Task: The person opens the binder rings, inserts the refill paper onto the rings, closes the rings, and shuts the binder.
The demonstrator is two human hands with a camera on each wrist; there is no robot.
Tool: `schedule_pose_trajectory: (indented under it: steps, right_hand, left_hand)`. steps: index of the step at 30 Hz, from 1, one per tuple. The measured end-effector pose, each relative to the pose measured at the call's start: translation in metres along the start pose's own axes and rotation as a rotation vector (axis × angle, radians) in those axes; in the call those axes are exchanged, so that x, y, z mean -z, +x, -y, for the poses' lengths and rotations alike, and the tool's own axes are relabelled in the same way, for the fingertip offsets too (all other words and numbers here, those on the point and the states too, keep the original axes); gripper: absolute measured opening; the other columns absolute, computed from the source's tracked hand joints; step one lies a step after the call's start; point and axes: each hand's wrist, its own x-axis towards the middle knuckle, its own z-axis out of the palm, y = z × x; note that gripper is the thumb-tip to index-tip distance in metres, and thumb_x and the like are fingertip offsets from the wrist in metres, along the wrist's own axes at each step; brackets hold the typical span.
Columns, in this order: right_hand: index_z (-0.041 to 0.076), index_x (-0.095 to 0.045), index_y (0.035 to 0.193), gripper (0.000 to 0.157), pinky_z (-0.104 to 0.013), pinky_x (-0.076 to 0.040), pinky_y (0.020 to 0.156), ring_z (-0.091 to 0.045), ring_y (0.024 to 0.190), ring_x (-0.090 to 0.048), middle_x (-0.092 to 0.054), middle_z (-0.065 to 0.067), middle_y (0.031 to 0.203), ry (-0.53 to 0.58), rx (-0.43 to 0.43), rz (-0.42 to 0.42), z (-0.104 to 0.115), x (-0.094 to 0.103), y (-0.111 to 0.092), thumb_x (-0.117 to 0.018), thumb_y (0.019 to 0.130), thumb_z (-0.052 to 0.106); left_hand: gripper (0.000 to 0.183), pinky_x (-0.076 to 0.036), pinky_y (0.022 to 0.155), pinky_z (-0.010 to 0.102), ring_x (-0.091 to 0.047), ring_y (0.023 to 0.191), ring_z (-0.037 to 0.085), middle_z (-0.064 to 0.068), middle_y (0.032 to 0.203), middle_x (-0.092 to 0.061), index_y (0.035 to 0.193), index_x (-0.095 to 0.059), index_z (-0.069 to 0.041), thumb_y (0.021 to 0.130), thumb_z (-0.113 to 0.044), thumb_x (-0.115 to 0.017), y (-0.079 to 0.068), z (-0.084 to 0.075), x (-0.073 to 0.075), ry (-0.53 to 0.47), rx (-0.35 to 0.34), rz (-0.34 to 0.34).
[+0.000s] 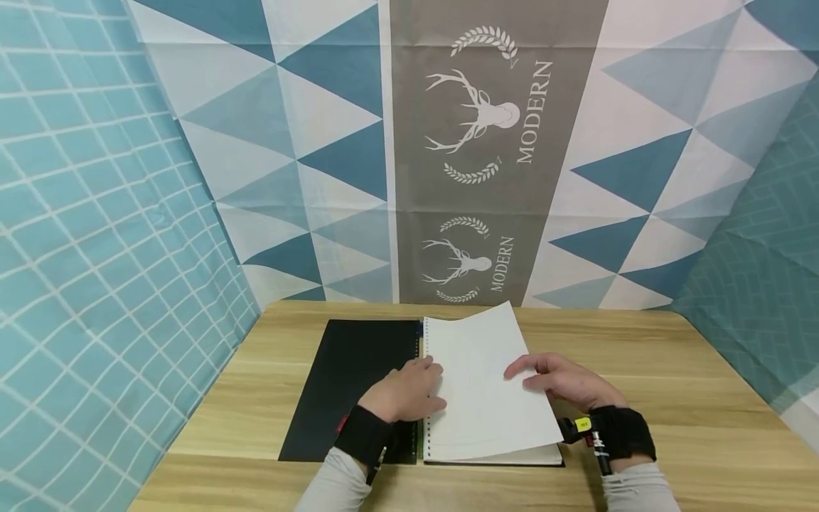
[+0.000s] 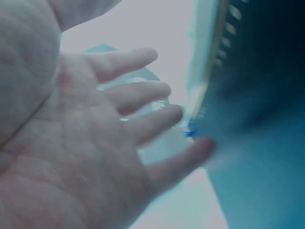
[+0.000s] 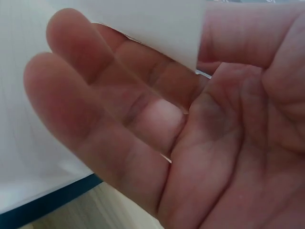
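A notebook lies open on the table, its black cover [image 1: 348, 377] turned to the left and a row of holes along the binding. On its right side a white page [image 1: 480, 398] is partly lifted, its right edge raised above the sheets [image 1: 531, 455] below. My right hand [image 1: 569, 380] holds this page near its right edge; in the right wrist view a paper corner [image 3: 167, 33] sits between the thumb and curled fingers [image 3: 62, 105]. My left hand [image 1: 406, 391] is over the binding, its spread fingers at the page's left margin. The left wrist view shows its palm [image 2: 86, 143], slightly blurred.
The wooden table [image 1: 672, 398] extends around the notebook on all sides. A patterned cloth [image 1: 473, 142] with deer heads and triangles hangs behind it. Blue tiled-print sheeting [image 1: 96, 249] borders the left, and green sheeting [image 1: 768, 263] the right.
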Motion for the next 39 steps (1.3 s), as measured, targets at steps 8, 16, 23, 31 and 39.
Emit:
schedule_pose_trajectory:
  steps: [8,16,23,31,39]
  right_hand:
    - [-0.002,-0.062,0.129,0.029,-0.032,-0.055,0.088,-0.025,0.109,-0.054,-0.052,-0.021,0.136,-0.027,0.018,-0.003,-0.001,0.0,0.0,-0.053,0.103,0.009]
    - [-0.002,-0.063,0.128,0.03,-0.032,-0.055,0.089,-0.024,0.11,-0.056,-0.054,-0.021,0.137,-0.012,-0.006,0.002,-0.001,0.001,0.0,-0.054,0.104,0.012]
    - [-0.001,-0.066,0.124,0.027,-0.035,-0.049,0.095,-0.028,0.117,-0.05,-0.056,-0.02,0.137,-0.079,-0.026,-0.032,-0.002,0.002,0.0,-0.057,0.102,0.011]
    - [-0.001,-0.066,0.122,0.026,-0.036,-0.052,0.091,-0.026,0.111,-0.057,-0.059,-0.019,0.132,-0.074,-0.063,-0.054,-0.004,0.001,0.001,-0.058,0.101,0.012]
    - [-0.002,-0.065,0.122,0.027,-0.034,-0.054,0.089,-0.024,0.108,-0.059,-0.06,-0.02,0.129,-0.063,-0.065,-0.052,-0.003,0.001,0.0,-0.056,0.102,0.013]
  left_hand:
    - [0.064,-0.026,0.12,0.065,-0.02,0.158,0.037,0.012,0.167,-0.031,0.157,-0.038,-0.012,0.104,-0.045,-0.053,0.036,0.019,0.0,0.018,0.005,-0.036]
    - [0.067,-0.025,0.122,0.064,-0.013,0.159,0.039,0.015,0.169,-0.022,0.159,-0.032,-0.009,0.105,-0.044,-0.049,0.048,0.029,-0.005,-0.027,0.004,0.016]
    - [0.061,-0.033,0.117,0.061,-0.026,0.154,0.038,0.018,0.167,-0.024,0.156,-0.037,-0.01,0.106,-0.043,-0.049,0.052,0.026,-0.006,-0.006,0.005,0.007]
    - [0.063,-0.042,0.106,0.063,-0.037,0.146,0.043,0.021,0.167,-0.023,0.156,-0.038,-0.009,0.105,-0.042,-0.053,0.059,0.022,-0.003,0.102,0.041,-0.081]
    - [0.069,-0.041,0.106,0.064,-0.033,0.149,0.044,0.016,0.167,-0.028,0.157,-0.037,-0.01,0.103,-0.05,-0.053,0.064,0.019,0.0,0.145,0.091,-0.074]
